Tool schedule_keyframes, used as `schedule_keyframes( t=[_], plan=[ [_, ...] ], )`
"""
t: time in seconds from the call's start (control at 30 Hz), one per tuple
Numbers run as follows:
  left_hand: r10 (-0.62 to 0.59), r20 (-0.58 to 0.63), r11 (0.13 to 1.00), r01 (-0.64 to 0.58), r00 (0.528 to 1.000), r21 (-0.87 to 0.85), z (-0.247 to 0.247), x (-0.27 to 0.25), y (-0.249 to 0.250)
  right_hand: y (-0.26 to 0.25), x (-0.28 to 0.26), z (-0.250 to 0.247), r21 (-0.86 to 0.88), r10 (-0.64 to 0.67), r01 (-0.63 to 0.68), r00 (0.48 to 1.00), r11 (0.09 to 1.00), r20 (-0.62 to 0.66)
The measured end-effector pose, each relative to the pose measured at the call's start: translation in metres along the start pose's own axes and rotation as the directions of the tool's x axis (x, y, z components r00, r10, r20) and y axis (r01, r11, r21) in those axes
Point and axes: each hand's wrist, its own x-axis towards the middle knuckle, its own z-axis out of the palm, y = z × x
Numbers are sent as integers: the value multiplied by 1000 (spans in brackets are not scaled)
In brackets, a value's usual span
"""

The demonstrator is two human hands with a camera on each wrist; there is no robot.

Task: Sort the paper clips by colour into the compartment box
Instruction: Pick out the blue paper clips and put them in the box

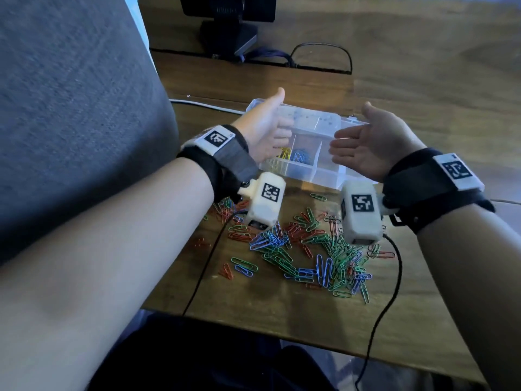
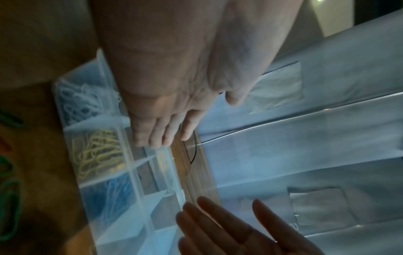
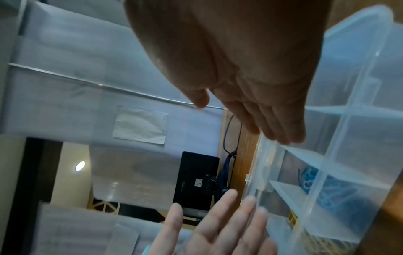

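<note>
A clear plastic compartment box (image 1: 324,176) sits on the wooden table with its lid open toward the back. Yellow clips (image 1: 285,153) and blue clips (image 1: 303,156) lie in two of its compartments; the left wrist view also shows white clips (image 2: 76,101). My left hand (image 1: 267,131) and right hand (image 1: 363,142) hover above the box, palms facing each other, fingers straight, holding nothing. A loose pile of green, blue and red clips (image 1: 307,249) lies on the table in front of the box.
A dark monitor stand (image 1: 228,32) and cables (image 1: 321,57) are at the back of the table. A grey padded surface (image 1: 70,108) fills the left. Black wrist-camera cables (image 1: 389,277) trail off the table's front edge.
</note>
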Motion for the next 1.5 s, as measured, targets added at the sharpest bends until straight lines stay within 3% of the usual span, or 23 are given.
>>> schedule_keyframes(
  t=[0.1,0.23,0.27,0.37,0.53,0.67,0.77,0.83,0.9,1.0,1.1,1.23,1.43,1.5],
  plan=[
    [102,-115,987,-86,988,137,-9,-19,-14,15,-15,0,-170,-45,38,998,985,-41],
    [175,-209,920,-84,962,383,-31,-39,-56,59,-25,16,-421,-58,35,997,906,-42],
    [186,-234,885,-59,954,461,-37,-41,-67,70,-24,21,-564,-87,56,996,824,-28],
    [217,-326,763,48,920,644,-52,-46,-96,93,-15,33,-889,-186,125,981,441,46],
    [258,-426,691,143,867,709,-70,-59,-127,105,-1,56,-969,-185,246,954,26,237],
    [276,-393,662,123,877,739,-77,-72,-141,116,7,62,-937,40,292,956,-190,290],
    [309,-390,687,80,867,722,-83,-79,-147,128,4,58,-921,-30,322,941,-220,336],
    [357,-409,691,58,840,721,-86,-83,-149,135,3,59,-911,-199,373,893,-173,403],
    [394,-396,665,40,830,746,-84,-83,-147,138,4,66,-907,-234,396,877,-144,420],
    [388,-296,537,47,873,842,-74,-75,-147,137,-1,77,-906,-142,358,908,-224,394],
    [293,-287,392,159,912,906,-74,-72,-151,135,-7,69,-882,-147,332,906,-334,397],
    [328,-309,453,139,893,881,-86,-77,-148,132,-11,57,-888,-212,288,901,-358,378],
    [300,-279,424,135,912,896,-83,-70,-148,132,-4,77,-838,-125,387,877,-385,463],
    [357,-304,475,109,883,873,-86,-70,-146,130,-3,76,-844,-158,376,873,-383,461]
  ],
)
